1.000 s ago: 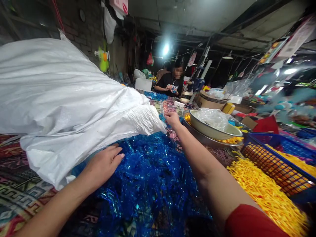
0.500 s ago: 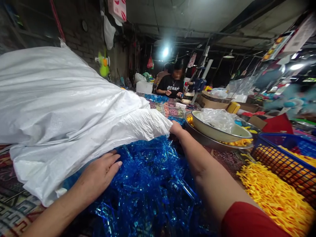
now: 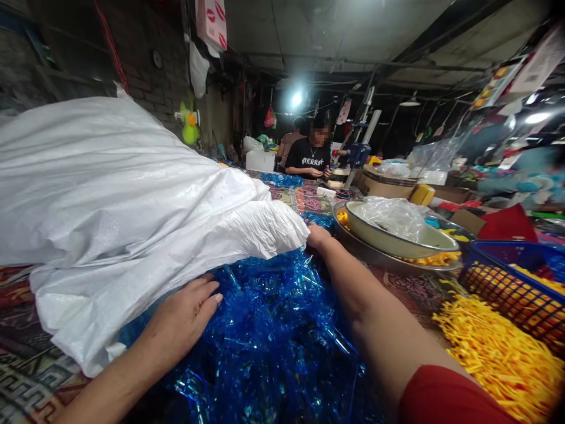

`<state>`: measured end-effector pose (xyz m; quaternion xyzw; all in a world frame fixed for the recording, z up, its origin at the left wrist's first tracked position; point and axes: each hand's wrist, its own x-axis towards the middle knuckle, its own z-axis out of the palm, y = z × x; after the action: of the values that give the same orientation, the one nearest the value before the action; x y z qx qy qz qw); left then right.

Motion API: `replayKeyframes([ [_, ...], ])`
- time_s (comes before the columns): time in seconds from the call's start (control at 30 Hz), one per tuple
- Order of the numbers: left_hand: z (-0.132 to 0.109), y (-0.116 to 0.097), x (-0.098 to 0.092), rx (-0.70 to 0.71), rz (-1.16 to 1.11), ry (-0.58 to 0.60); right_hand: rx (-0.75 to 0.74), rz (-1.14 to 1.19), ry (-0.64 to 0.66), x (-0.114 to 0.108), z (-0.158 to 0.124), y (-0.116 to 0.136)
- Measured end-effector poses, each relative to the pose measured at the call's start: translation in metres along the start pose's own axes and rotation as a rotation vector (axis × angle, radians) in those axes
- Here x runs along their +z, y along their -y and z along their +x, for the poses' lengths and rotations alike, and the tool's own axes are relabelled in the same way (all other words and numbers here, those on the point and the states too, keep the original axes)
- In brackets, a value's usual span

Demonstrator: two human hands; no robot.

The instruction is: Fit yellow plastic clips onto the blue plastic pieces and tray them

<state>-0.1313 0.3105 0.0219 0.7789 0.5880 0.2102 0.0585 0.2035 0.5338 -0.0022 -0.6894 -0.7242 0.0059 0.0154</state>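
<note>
**Lot 1: Heap of Blue Plastic Pieces and White Woven Sack, 2 Bare Hands**

Left hand (image 3: pixel 183 315): open and palm down, fingers slightly spread, resting on the heap of blue translucent plastic pieces (image 3: pixel 265 335); no grip apparent. Right hand (image 3: pixel 318 237): narrow, fingers hidden at the lip of the white woven sack (image 3: pixel 123 194); hold not determinable. Red sleeve (image 3: pixel 445 397) on the right arm.

Location: heap spread across the patterned table covering (image 3: pixel 35 377), directly ahead of both arms, its far side partly under the sack.

Handling, as judged: pieces probably light, thin, springy and slippery, and liable to slide or snag; best gathered from underneath with both hands, not pinched singly. Sack soft and bulky; best held by its folded lip.

Alongside, to the right: yellow plastic strips (image 3: pixel 498 353), blue-rimmed basket (image 3: pixel 485 250), enamel basin (image 3: pixel 397 247) on a metal tray (image 3: pixel 353 244). Beyond: 1 co-worker (image 3: pixel 311 156) in a black T-shirt.
</note>
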Motion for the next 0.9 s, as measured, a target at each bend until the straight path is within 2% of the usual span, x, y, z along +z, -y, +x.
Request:
replayKeyframes([
  [0.23, 0.0, 0.0, 0.0, -0.008, -0.01, -0.017, -0.01, -0.084, 0.02, -0.001, -0.003, 0.0],
  [0.57, 0.001, -0.004, -0.007, 0.021, -0.064, 0.003, -0.02, -0.192, 0.025, -0.019, -0.051, -0.003],
  [0.9, 0.001, -0.002, -0.004, 0.008, -0.085, 0.003, 0.032, -0.155, -0.028, 0.0, -0.033, -0.005],
])
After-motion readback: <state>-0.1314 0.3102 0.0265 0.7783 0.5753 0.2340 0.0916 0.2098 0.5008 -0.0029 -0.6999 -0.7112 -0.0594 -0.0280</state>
